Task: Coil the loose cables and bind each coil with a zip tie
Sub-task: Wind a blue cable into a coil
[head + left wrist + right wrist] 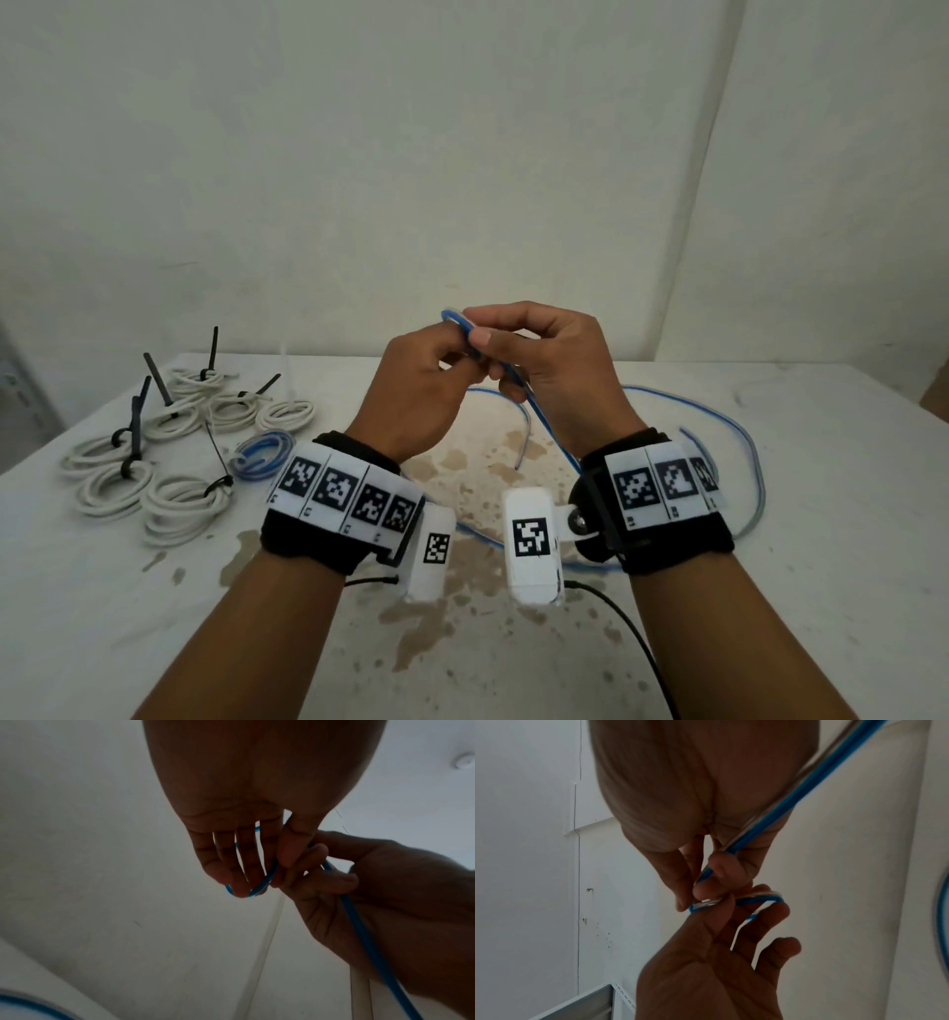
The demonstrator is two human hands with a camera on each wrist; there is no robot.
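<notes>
While my left hand (411, 390) and right hand (549, 370) pinched its first small loop above the table (770, 539), the blue-and-clear cable (739, 447) trailed loosely across the tabletop beneath them.

Your bare hands pinch a thin blue cable (539, 416) whose smooth plastic jacket catches a glossy, almost clear sheen along one edge. The pale tabletop (770, 514) under you looks matt and rough, blotched with brown stains. White coiled cables (182, 501) show a duller plastic skin, cinched by matt black plastic zip ties (156, 377). Black cloth wristbands (313, 539) carry smooth white printed marker panels; the wall (462, 154) is flat, chalky plaster.
</notes>
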